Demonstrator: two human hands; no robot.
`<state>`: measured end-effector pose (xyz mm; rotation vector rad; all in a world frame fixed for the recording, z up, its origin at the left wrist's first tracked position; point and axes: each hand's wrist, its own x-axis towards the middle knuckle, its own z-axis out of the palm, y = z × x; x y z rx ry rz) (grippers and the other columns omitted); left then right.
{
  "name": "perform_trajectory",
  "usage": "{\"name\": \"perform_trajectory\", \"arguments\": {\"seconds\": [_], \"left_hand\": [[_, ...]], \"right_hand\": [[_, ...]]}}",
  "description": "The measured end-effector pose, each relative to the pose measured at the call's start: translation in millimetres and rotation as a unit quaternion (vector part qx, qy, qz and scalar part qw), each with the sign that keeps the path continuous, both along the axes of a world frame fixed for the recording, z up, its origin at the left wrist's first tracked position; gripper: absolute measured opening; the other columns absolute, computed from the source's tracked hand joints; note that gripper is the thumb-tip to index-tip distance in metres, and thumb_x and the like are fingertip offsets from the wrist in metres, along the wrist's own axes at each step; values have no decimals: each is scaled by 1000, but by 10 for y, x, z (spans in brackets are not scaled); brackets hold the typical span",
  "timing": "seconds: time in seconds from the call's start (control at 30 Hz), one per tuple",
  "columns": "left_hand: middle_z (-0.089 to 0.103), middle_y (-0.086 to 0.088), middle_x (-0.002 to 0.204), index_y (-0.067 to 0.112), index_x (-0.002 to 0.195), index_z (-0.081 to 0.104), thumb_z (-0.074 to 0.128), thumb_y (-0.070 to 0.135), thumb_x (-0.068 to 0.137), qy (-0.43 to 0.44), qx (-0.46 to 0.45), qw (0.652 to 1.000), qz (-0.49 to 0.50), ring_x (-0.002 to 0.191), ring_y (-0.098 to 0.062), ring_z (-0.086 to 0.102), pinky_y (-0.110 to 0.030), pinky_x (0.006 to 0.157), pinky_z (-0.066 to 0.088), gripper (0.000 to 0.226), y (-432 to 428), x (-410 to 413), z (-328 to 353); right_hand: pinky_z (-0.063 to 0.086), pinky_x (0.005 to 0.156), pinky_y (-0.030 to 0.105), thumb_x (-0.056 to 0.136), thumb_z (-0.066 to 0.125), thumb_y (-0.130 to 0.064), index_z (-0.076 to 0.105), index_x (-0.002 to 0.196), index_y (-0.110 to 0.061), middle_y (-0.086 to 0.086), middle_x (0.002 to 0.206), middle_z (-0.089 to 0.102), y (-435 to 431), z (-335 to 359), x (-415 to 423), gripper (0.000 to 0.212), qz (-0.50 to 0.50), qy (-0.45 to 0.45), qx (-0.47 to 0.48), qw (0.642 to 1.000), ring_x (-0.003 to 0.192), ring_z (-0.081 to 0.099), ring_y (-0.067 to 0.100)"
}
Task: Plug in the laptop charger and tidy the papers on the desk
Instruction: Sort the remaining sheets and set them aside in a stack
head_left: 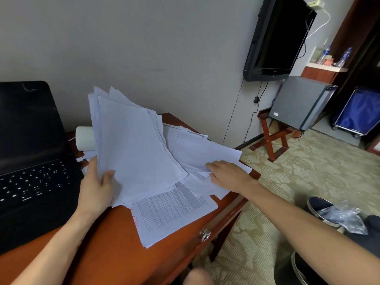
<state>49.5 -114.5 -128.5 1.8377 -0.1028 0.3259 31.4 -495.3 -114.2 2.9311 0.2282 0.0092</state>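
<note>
My left hand (96, 190) grips a thick, fanned stack of white papers (131, 145) and holds it tilted up above the desk (107, 239), thumb across the front sheet. My right hand (227, 174) lies on loose white sheets (205, 149) at the desk's right end, fingers curled at the edge of one sheet. A printed table sheet (172, 208) lies flat near the front edge. The black laptop (30, 153) stands open at the left, its screen dark. No charger shows.
A white paper roll (84, 138) lies behind the stack by the wall. A wall-mounted TV (277, 36), thin hanging cables (232, 118), a grey mini fridge (300, 101) on a wooden stand and a blue cart (359, 112) are at the right. Bins stand on the carpet beside the desk.
</note>
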Motion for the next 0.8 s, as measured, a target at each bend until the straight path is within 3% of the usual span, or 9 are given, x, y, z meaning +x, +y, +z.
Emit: {"name": "perform_trajectory", "arguments": {"seconds": [0.07, 0.17, 0.33, 0.43, 0.53, 0.63, 0.7, 0.8], "left_hand": [[60, 1, 130, 17, 153, 43, 51, 6, 107, 0, 0, 1000, -2, 112, -20, 58, -36, 92, 47, 48, 9, 6, -6], [59, 2, 130, 17, 154, 41, 51, 6, 107, 3, -8, 1000, -5, 113, -18, 57, -34, 93, 46, 49, 10, -3, -3], [60, 1, 134, 18, 154, 42, 51, 5, 107, 6, -20, 1000, -5, 118, -18, 57, -36, 100, 46, 50, 14, 6, -3], [60, -1, 138, 19, 154, 42, 52, 5, 106, 4, -23, 1000, 8, 123, -21, 57, -39, 104, 45, 51, 28, 22, -4], [60, 0, 133, 17, 153, 42, 50, 5, 106, -5, -25, 999, 33, 116, -20, 55, -40, 101, 46, 49, -2, -45, 28], [57, 2, 130, 17, 152, 42, 49, 4, 106, -10, -39, 998, 38, 116, -20, 54, -41, 101, 46, 48, -29, -111, 40], [57, 3, 132, 19, 152, 43, 50, 5, 106, -1, -52, 998, 30, 119, -19, 53, -42, 105, 45, 49, -50, -126, 32], [61, 7, 127, 20, 148, 46, 51, 7, 106, 26, -79, 997, 1, 116, -16, 59, -39, 104, 47, 45, -125, -208, 43]], "right_hand": [[49, 81, 39, 99, 42, -5, 43, 144, -10, 10, 128, 55, 16, -2, 30, 44, -1, -8, -18, 1000, 109, 56, 29], [48, 78, 37, 100, 43, -6, 49, 139, -13, 8, 129, 57, 22, 14, 39, 40, 0, -30, -19, 999, 109, 57, 26], [36, 60, 32, 100, 45, -8, 55, 126, -15, 4, 100, 68, 89, 137, -62, 29, -43, -84, -16, 995, 87, 65, 26], [37, 58, 33, 103, 46, -14, 56, 131, -17, 8, 94, 71, 47, 226, -152, 30, -66, -133, 54, 987, 80, 65, 30], [42, 57, 34, 103, 47, -18, 57, 134, -17, 11, 88, 71, -18, 294, -256, 33, -104, -183, 135, 968, 75, 64, 32], [56, 70, 37, 104, 50, -19, 59, 134, -17, 6, 104, 72, 1, 311, -316, 32, -123, -195, 309, 923, 87, 67, 26], [55, 75, 28, 104, 51, -18, 61, 133, -18, 1, 116, 70, 138, 309, -340, 31, -106, -186, 418, 883, 99, 66, 19], [52, 70, 14, 105, 52, -17, 62, 131, -17, -1, 124, 68, 552, 329, -339, 28, -75, -149, 513, 842, 107, 65, 14]]}}
